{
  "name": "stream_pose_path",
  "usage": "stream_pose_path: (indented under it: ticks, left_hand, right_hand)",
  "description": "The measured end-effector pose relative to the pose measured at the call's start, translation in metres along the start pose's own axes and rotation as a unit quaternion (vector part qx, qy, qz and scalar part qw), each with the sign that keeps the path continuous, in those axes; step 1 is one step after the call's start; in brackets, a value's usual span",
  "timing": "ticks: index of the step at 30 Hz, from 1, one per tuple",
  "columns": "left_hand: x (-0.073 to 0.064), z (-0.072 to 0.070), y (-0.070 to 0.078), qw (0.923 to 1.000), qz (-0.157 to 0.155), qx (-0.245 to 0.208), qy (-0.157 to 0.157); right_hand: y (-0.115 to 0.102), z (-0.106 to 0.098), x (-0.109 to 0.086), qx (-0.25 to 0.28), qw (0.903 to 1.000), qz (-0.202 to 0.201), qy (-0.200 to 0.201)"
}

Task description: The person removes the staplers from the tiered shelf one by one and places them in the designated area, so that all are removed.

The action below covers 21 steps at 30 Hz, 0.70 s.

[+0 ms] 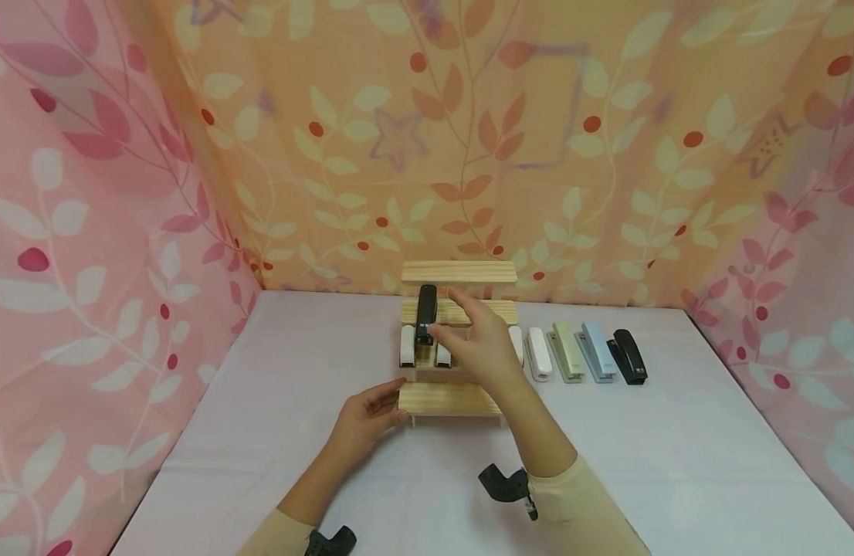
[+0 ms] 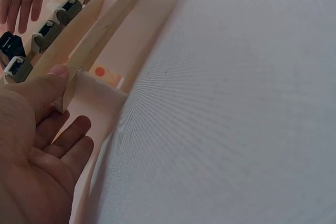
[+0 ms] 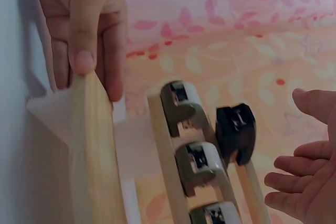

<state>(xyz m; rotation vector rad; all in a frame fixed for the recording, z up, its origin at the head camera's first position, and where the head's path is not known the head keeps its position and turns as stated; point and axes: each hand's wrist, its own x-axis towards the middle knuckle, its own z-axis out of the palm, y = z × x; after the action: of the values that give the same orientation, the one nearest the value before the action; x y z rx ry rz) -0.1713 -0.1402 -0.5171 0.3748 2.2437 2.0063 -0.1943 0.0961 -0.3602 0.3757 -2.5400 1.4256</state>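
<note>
A tiered wooden rack (image 1: 448, 399) stands on the table, its front slat lowest. My left hand (image 1: 364, 421) pinches the left end of that slat, thumb (image 2: 59, 71) on the wood and the other fingers below. On the rack's upper tier lies a black stapler (image 1: 425, 313). Several white staplers (image 1: 408, 345) sit in a row on the tier below it, partly hidden behind my right hand (image 1: 486, 351). That hand is beside the black stapler with fingers extended; the right wrist view shows a gap between its fingertips (image 3: 273, 181) and the black stapler (image 3: 236, 132).
Right of the rack, a white stapler (image 1: 539, 354), a green stapler (image 1: 568, 353), a light blue stapler (image 1: 597, 353) and another black stapler (image 1: 630, 357) lie side by side on the white table (image 1: 260, 432). Patterned cloth (image 1: 399, 154) hangs behind and at both sides.
</note>
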Motion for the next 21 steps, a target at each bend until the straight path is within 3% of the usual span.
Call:
stream_pose_path:
  ticks: [6,13,21]
  left_hand:
    - [0.001,-0.001,-0.002,1.0,0.005,0.0,-0.003]
    - [0.001,-0.001,-0.004,1.0,0.004,0.005,-0.005]
    - [-0.001,0.0,0.0,0.9999,0.004,0.014,-0.001]
  right_hand:
    - [0.002,0.022,0.005,-0.025,0.9996,0.009,0.002]
    - [0.006,0.035,0.007,-0.063,0.9979,-0.012,0.007]
    - [0.009,0.044,0.01,-0.056,0.9983,-0.005,0.018]
